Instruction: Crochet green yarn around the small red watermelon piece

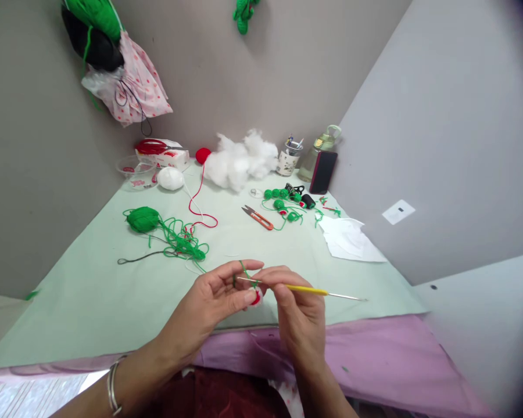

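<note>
Between the thumb and fingers of my left hand [220, 296] is a small red and white crochet piece [257, 297]. Green yarn [244, 268] runs over my left index finger down to the piece. My right hand [298, 307] grips a crochet hook [307, 288] by its yellow handle. The hook's thin tip lies at the green yarn just above the piece, and its other metal end points right. Part of the piece is hidden behind my fingers. Further left lie a green yarn ball [143, 219] and a loose tangle of green strands [185, 239].
Orange thread snips [258, 217] lie mid-table. Several small green crochet balls [283, 194] are beyond, near a phone [323, 172], a bottle [316, 157] and white paper [351, 238]. White stuffing [242, 161], a white yarn ball [170, 178] and red scissors [152, 146] are at the back.
</note>
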Demonstrator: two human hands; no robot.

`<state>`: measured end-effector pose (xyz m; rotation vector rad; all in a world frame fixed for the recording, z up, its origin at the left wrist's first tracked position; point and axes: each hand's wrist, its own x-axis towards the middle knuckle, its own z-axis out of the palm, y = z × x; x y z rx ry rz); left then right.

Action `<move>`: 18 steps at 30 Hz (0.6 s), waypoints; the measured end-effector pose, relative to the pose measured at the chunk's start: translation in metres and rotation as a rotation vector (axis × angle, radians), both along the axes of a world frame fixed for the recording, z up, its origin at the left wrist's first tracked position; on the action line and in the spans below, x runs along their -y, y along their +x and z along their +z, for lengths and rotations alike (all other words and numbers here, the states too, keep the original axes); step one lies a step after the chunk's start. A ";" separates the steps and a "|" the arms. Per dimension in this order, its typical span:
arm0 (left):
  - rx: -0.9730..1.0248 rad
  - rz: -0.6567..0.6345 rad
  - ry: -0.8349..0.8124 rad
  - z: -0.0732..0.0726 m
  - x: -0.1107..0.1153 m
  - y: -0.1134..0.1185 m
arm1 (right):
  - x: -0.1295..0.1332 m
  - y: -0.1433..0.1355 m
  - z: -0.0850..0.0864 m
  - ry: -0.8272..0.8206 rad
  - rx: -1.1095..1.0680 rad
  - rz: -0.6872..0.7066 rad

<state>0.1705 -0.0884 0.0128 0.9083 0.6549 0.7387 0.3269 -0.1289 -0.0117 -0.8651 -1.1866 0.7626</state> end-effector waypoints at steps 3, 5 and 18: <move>-0.022 0.020 0.025 0.001 0.000 -0.002 | 0.000 0.003 -0.001 -0.031 -0.093 0.031; -0.042 0.029 0.038 0.001 0.000 -0.003 | 0.000 0.005 0.000 -0.052 -0.142 0.054; -0.180 0.110 0.172 0.005 -0.001 -0.004 | 0.013 0.013 0.009 0.096 0.272 -0.031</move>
